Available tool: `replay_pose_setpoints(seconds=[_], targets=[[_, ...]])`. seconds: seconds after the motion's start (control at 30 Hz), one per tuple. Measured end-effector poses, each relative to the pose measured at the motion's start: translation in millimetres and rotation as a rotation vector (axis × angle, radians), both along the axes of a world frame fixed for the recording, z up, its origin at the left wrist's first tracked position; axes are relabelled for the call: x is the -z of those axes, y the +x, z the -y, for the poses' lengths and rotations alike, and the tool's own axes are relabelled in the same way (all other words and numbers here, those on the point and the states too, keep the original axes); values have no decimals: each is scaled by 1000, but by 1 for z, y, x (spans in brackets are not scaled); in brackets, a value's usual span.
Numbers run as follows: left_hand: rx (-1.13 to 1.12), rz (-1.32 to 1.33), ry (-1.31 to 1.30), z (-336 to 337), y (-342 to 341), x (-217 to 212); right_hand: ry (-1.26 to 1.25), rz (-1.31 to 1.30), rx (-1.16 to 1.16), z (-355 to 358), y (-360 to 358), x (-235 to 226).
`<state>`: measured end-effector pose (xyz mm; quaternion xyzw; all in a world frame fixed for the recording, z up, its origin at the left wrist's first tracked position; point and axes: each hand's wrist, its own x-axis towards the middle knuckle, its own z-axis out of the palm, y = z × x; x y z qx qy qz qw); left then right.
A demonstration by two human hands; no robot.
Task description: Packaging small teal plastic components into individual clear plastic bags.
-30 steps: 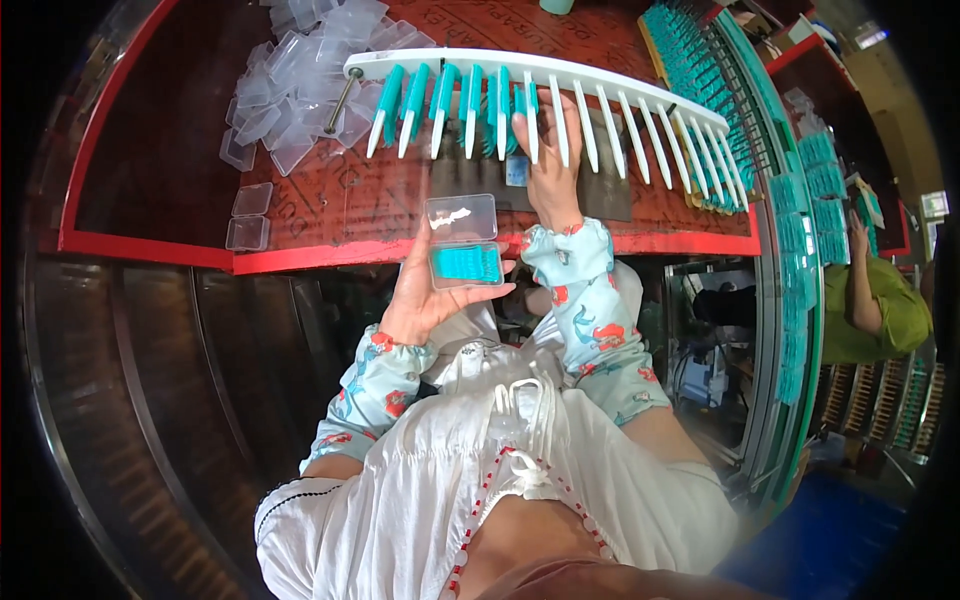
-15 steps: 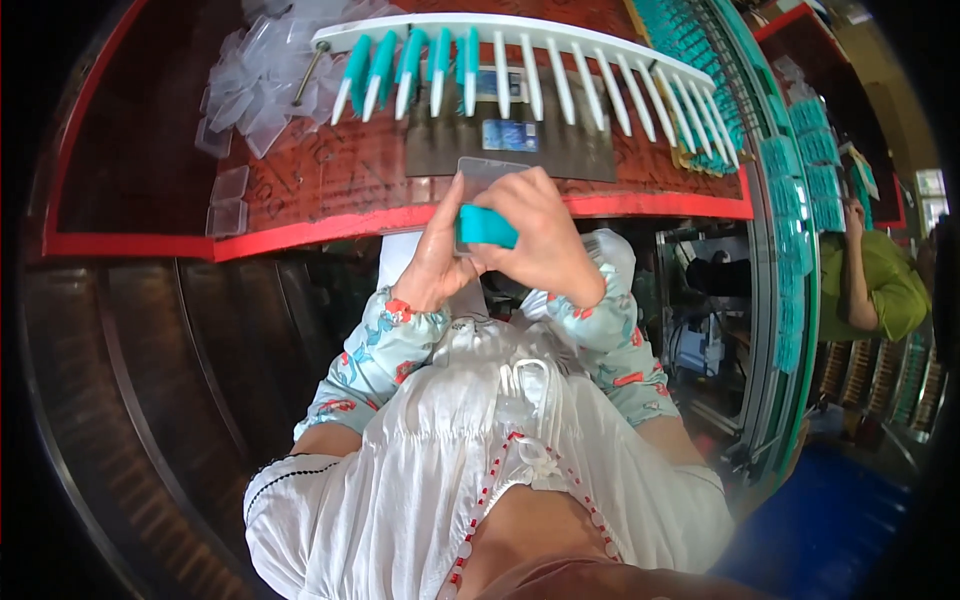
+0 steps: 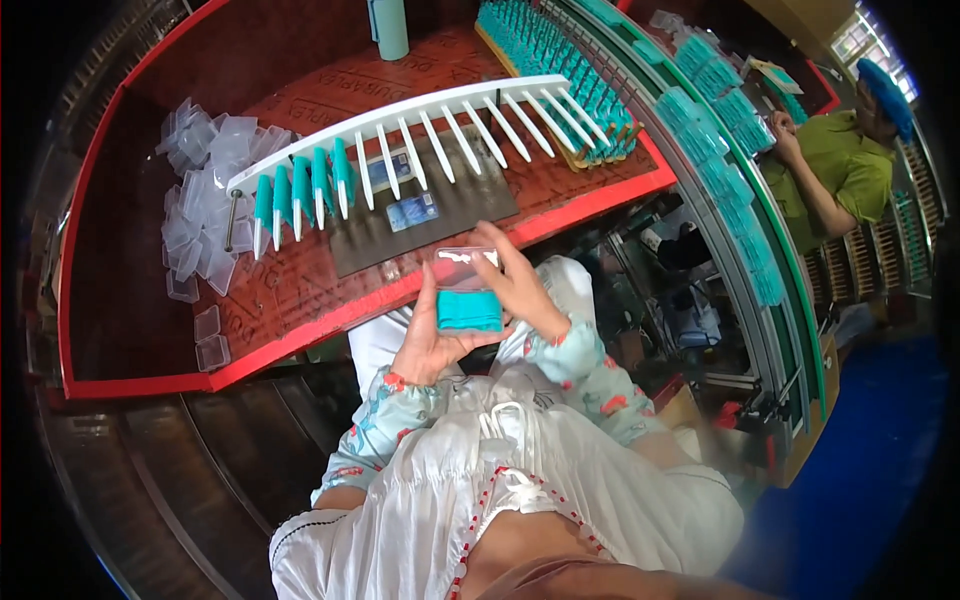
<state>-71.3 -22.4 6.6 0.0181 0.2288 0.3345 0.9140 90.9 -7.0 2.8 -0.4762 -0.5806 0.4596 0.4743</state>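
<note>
Both forearms rise from the lower part of the view in pale floral sleeves (image 3: pixel 590 385), slanting inward and meeting over the lap, just off the table's front edge.

Left hand (image 3: pixel 425 345): palm turned up, wrist low. It carries a small clear box (image 3: pixel 468 332) from beneath; the thumb stands upright along the box's left side and the fingers run under, tips showing at the lower right. Grip looks closed around the box.

Right hand (image 3: pixel 525 295): comes in from the right, back of the hand toward the camera, wrist bent, fingers extended up and leftward. Fingers are partly spread at the right side of the raised clear lid (image 3: pixel 458 275); cannot tell whether they pinch it or merely rest against it.

Box stands open, lid on the far side. Tray is filled with teal pieces (image 3: pixel 470 312) lying flat; a white patch shows at the top of the lid.

Beyond the hands, on the red table (image 3: pixel 400 285): a white pronged rack (image 3: pixel 350 128) set aslant, teal bundles (image 3: pixel 300 190) on its five leftmost prongs, the other prongs bare. Under its middle, a dark mat (image 3: pixel 360 245) with a blue card (image 3: pixel 412 211). Heap of clear cases (image 3: pixel 205 215) at the left. Far right, a co-worker in green (image 3: pixel 830 160), hands raised near more teal goods.
</note>
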Motion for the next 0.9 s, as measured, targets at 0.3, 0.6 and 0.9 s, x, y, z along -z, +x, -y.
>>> replay_pose_setpoints(seconds=[0.3,0.6,0.9], targets=[[-67,98,134,-6,8,2,151,-168,-133,32,27,-11],[-82,-770,888,-15,8,6,39,-234,-47,49,27,10],[-72,-678,812,-8,25,1,74,60,43,51,37,-5]])
